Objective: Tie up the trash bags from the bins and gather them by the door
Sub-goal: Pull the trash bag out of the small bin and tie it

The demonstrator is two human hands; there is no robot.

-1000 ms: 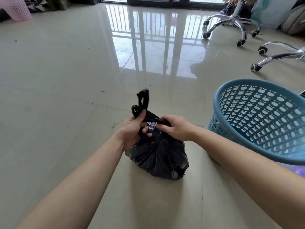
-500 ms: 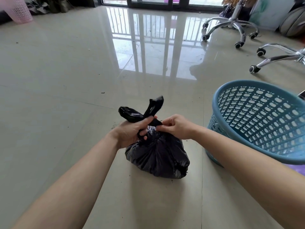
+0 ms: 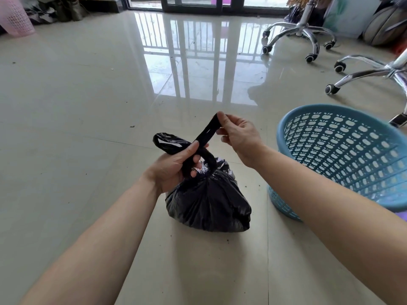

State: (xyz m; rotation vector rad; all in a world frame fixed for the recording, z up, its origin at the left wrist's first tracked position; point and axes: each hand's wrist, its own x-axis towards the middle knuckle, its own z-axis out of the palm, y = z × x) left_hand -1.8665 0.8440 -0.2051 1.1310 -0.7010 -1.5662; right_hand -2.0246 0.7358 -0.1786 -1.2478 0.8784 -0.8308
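On the glossy tiled floor point(image 3: 88, 150), your left hand point(image 3: 174, 166) is clenched around the gathered neck of one black trash bag point(image 3: 209, 205), while your right hand point(image 3: 240, 135) pinches the tip of a flat, stretched handle strip point(image 3: 206, 134) and holds it up and taut. A second handle loop point(image 3: 169, 143), crumpled and shiny, sticks out past your left thumb. The thin, wrinkled plastic bulges into a rounded, full sack resting on the pale tiles between your forearms. Just beside it, to your right, stands one round blue plastic basket point(image 3: 343, 150) with a perforated lattice wall. Farther off, two chrome chair bases point(image 3: 301, 29) on black castors sit near the glass doors, and one pink lattice basket point(image 3: 15, 18) stands at far left.
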